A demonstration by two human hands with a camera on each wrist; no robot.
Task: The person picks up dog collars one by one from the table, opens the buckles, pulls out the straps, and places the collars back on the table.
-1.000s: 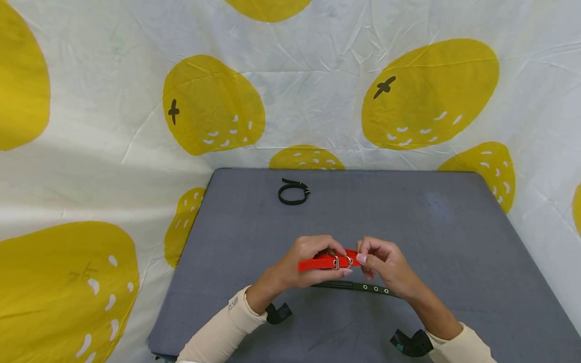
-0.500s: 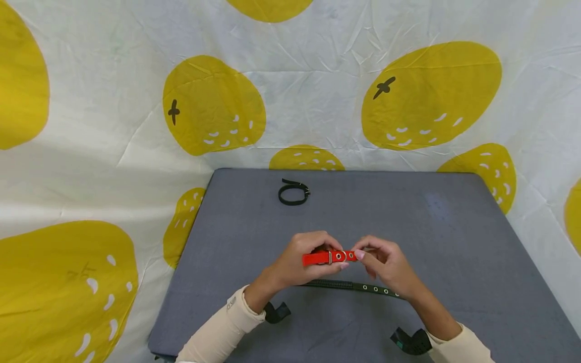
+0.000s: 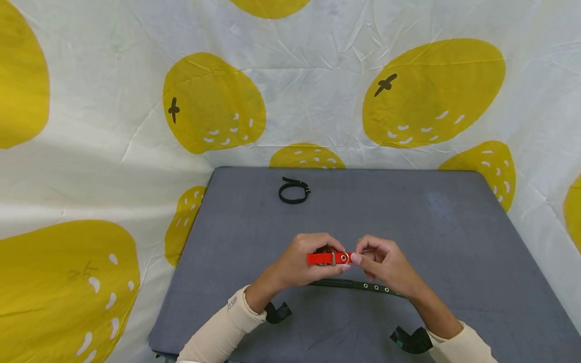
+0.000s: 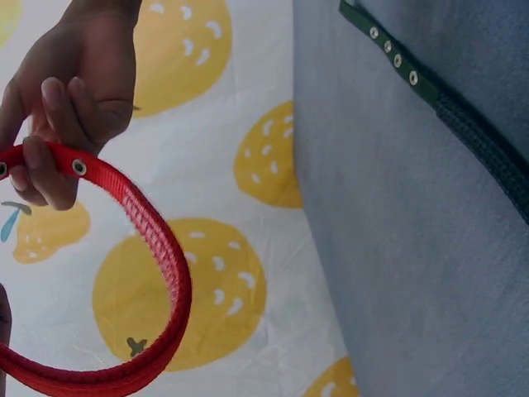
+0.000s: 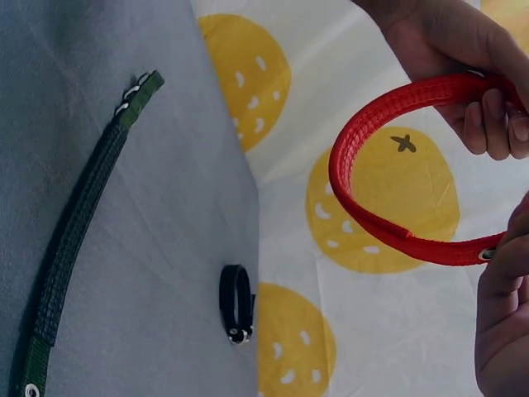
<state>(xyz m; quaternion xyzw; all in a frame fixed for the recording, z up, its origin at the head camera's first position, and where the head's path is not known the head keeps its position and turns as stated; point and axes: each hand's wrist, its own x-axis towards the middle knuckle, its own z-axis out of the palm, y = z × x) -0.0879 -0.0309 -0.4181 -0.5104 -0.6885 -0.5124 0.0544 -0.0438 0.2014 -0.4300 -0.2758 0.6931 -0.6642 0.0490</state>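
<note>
Backdrop: a white cloth printed with large yellow fruit shapes (image 3: 308,106). Before it, a flat grey fabric-covered table (image 3: 386,217). Above its near part, the person's two hands: the left hand (image 3: 292,259), thumb and fingers clamped on a band, and the right hand (image 3: 386,262), thumb and forefinger pinching the same band's eyeleted end. Below them on the table, a long dark green strap with metal eyelets and a ribbed middle (image 3: 338,283), lying roughly crosswise. The band held in the air is a red fabric collar (image 3: 320,259), bent into a loop that hangs beneath the fingers. Farther back lies a thin black strap coiled in a ring (image 3: 292,201). Key relation: the collar's upper run lies left to right between the hands, its silver metal buckle (image 3: 333,258) by the left fingertips, nearer that hand; one eyelet (image 3: 343,257) shows between buckle and right thumb
</note>
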